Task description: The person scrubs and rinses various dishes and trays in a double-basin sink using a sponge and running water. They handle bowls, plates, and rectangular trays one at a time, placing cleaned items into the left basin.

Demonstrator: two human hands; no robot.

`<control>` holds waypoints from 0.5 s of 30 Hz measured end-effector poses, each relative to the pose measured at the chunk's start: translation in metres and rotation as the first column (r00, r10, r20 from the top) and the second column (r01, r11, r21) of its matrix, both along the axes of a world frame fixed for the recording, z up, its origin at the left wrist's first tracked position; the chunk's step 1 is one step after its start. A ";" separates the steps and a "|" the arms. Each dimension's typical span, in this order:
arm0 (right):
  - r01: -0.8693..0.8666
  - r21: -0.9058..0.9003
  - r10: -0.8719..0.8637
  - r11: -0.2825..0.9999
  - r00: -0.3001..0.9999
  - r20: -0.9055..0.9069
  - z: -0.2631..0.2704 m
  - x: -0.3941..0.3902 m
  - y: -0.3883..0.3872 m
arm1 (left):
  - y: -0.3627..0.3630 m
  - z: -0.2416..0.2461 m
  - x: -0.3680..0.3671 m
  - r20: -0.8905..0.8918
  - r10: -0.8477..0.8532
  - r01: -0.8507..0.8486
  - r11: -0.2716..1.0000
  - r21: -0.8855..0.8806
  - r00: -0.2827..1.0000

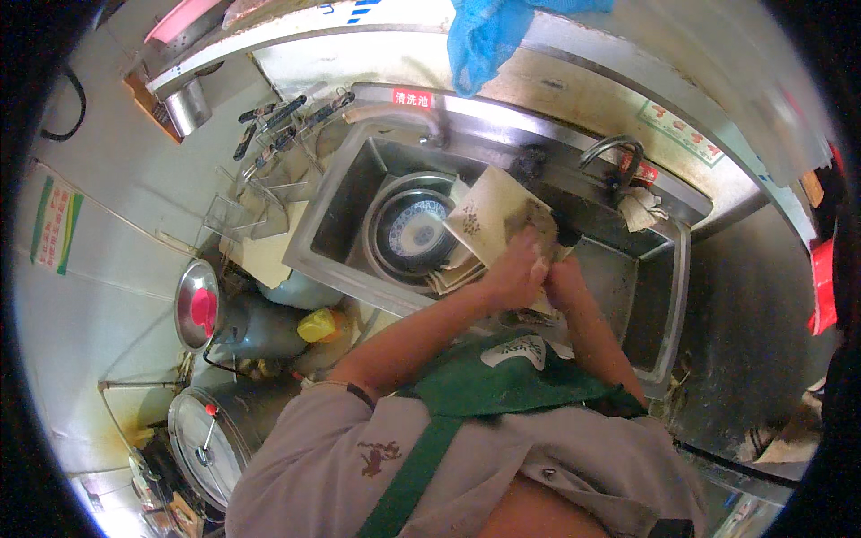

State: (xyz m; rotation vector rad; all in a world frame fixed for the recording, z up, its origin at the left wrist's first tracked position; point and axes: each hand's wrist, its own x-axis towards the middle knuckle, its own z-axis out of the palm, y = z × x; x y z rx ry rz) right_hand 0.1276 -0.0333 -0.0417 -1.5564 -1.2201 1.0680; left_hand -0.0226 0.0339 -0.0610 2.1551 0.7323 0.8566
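Both my hands meet over a square cream plate (pixel 481 208) with a dark floral print, held tilted above the divider of a steel double sink (pixel 316 252). My left hand (pixel 521 269) lies over the plate's face, with a blurred brownish scourer (pixel 533 225) at its fingers. At the plate's near right edge, my right hand (pixel 565 279) grips it; its fingers are partly hidden. In the left basin sits a round metal bowl (pixel 377 252) with a blue-and-white patterned dish (pixel 420 228) inside. Several cream square plates (pixel 457 277) rest beside that bowl, under the held plate.
A hose-fitted tap (pixel 390 113) and a curved metal tap (pixel 615 142) rise behind the sink. A cloth (pixel 642 208) lies by the right tap. Blue mesh (pixel 481 50) hangs overhead. Left of the sink are a wire rack (pixel 235 212), black-handled utensils (pixel 289 114) and a metal drum (pixel 208 444).
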 end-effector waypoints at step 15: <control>0.134 -0.229 -0.227 0.964 0.863 -0.451 0.052 0.000 -0.024 | -0.011 0.025 0.015 -0.260 -0.001 0.151 0.815 0.559 0.966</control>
